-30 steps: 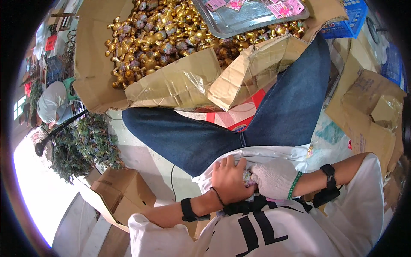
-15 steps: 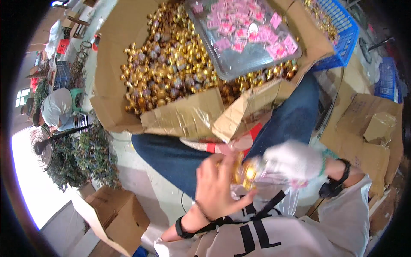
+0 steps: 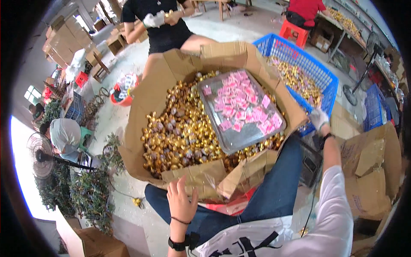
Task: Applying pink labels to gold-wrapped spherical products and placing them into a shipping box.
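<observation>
My left hand [image 3: 182, 200] is bare and holds nothing, fingers apart, beside the near flap of a large cardboard box [image 3: 147, 90]. Many small shiny gold ball-shaped pieces [image 3: 171, 128] fill this box. On top of them lies a clear plastic tray [image 3: 231, 143] with a heap of small pink printed cards [image 3: 239, 103]. Over at the right, my right hand [image 3: 319, 118], in a white glove, is at the near corner of a blue plastic basket [image 3: 327, 88]. More gold pieces [image 3: 299, 79] lie in that basket. The right fingertips are too small and unclear to read.
Across the box sits a person in black with a gloved hand [image 3: 154, 20]. Flattened cardboard [image 3: 364, 167] lies to the right, near a second blue basket [image 3: 376, 107]. A fan [image 3: 40, 154] and leafy garlands [image 3: 87, 188] are at the left. An open carton [image 3: 92, 242] stands at lower left.
Both hands were together over my lap with shiny gold pieces between them. They have parted: the left is empty near the box, the right reaches to the blue basket. The view has tilted up.
</observation>
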### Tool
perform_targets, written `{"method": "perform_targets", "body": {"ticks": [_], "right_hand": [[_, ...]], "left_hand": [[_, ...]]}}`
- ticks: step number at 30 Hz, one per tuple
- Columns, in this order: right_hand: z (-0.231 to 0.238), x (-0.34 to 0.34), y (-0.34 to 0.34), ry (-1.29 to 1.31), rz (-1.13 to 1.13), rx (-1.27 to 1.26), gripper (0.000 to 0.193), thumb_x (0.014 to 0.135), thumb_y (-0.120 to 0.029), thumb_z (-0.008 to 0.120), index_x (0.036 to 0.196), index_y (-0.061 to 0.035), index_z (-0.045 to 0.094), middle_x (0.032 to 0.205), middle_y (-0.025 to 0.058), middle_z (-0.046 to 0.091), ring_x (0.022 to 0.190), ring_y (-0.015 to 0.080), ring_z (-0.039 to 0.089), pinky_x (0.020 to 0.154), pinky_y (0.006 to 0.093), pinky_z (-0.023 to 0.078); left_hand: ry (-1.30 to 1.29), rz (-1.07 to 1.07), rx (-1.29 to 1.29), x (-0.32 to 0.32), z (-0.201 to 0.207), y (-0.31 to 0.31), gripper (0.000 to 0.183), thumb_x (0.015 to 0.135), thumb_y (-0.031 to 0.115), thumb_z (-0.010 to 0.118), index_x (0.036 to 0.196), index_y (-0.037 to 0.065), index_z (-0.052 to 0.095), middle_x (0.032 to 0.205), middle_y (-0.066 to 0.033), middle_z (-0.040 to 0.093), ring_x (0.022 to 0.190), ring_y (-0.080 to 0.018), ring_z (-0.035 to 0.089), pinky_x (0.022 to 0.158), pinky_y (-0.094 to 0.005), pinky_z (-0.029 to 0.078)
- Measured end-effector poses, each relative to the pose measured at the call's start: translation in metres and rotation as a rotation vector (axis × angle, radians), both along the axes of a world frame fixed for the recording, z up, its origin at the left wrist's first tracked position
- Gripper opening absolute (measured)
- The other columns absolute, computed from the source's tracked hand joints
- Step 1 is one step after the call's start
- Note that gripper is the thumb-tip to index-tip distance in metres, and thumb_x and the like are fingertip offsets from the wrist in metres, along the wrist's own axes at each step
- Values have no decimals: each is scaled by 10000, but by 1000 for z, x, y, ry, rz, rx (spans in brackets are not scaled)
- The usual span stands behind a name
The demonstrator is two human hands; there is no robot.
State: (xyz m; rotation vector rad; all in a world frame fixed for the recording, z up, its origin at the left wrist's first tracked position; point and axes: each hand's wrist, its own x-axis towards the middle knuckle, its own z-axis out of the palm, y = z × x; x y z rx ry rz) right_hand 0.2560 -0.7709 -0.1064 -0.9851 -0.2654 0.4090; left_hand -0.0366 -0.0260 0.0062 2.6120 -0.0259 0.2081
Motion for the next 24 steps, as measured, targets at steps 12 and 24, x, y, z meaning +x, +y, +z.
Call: {"method": "perform_targets", "body": {"ticks": [12,24], "right_hand": [[19,-12,184,113,-1217,126,293,844,-148,676,1090,-60,541,816,22,579,651,152,570,634,277,489],[5,6,129,-326,-894,-2087,358,869,-117,459,1213,-64,540,1179,168,581,1041,345,553,895,423,437]], "left_hand": [[114,-122,-76,-48,-40,14,304,774,157,638,1035,29,550,985,-202,519,927,-389,500,822,-438,436],[159,205,-120,-73,-26,5,211,783,94,630,967,13,569,1017,-251,494,941,-409,481,806,-446,442]]}}
